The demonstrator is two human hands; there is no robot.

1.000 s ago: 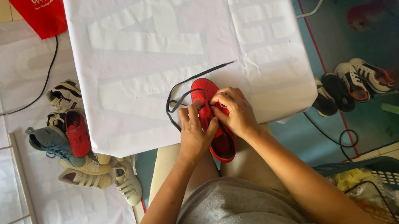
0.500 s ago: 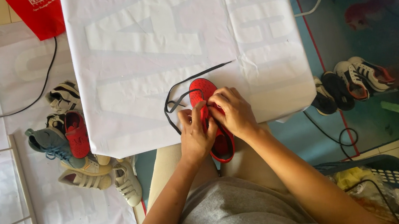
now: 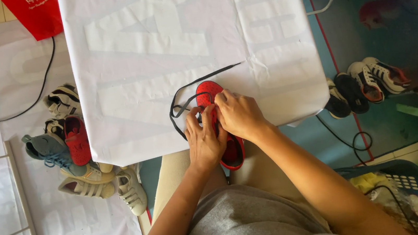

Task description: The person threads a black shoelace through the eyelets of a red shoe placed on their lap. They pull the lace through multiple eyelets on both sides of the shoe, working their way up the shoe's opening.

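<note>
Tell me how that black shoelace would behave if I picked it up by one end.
The black shoelace loops and bends across the white table cover, so it would likely hang limp. It looks thin, probably very light. One part runs to the red shoe under both hands, so it may tug there.

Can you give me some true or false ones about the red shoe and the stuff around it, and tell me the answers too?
1. Both hands are on the red shoe. True: the left hand and the right hand both touch it.
2. The black lace lies on the white table cover. True.
3. The red shoe sits on the floor. False: it rests at the near edge of the table, partly over the person's lap.
4. The pile of shoes on the floor at the left is all white. False: it holds a red one and a blue-grey one too.
5. The blue basket is on the table. False: it stands on the floor at the lower right.
</note>
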